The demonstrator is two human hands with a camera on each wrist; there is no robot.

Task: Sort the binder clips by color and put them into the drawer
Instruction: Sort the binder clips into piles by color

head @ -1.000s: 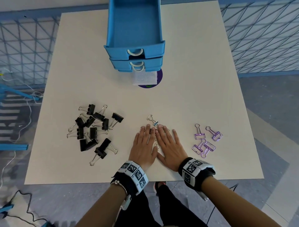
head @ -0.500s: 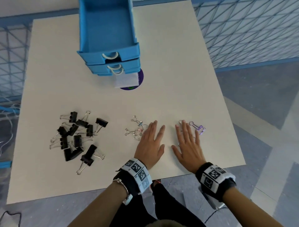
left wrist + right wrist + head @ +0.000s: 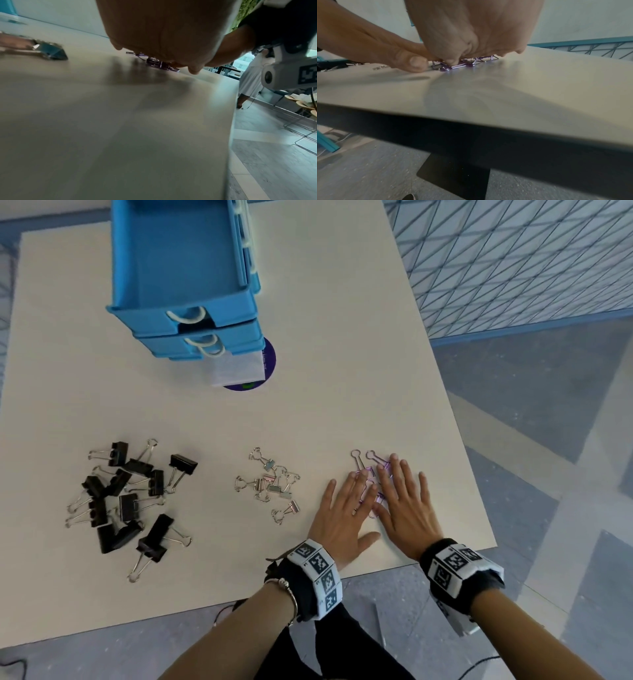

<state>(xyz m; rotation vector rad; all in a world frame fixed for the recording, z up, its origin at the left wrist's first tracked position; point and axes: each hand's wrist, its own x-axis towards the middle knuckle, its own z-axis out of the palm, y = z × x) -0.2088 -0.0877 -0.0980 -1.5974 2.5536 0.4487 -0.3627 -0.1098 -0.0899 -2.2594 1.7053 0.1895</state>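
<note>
Three groups of binder clips lie on the beige table (image 3: 342,354): black clips (image 3: 123,494) at the left, silver clips (image 3: 274,484) in the middle, purple clips (image 3: 365,471) at the right. My left hand (image 3: 342,508) and right hand (image 3: 406,501) lie flat side by side on the purple clips, fingers straight, covering most of them. The wrist views show the purple clips (image 3: 154,61) (image 3: 464,65) bunched under the fingertips of the left hand (image 3: 163,33) and right hand (image 3: 471,29). The blue drawer unit (image 3: 147,316) stands at the back with its top drawer pulled out.
A white card on a purple disc (image 3: 269,361) lies under the drawer unit's front. The table's near edge (image 3: 445,556) runs just behind my wrists and its right edge is close to my right hand. A blue mesh fence (image 3: 513,251) stands beyond the table.
Both hands left the silver clips in the middle and moved right, the right hand first. They now rest together on the purple clips, which lie closer together than before.
</note>
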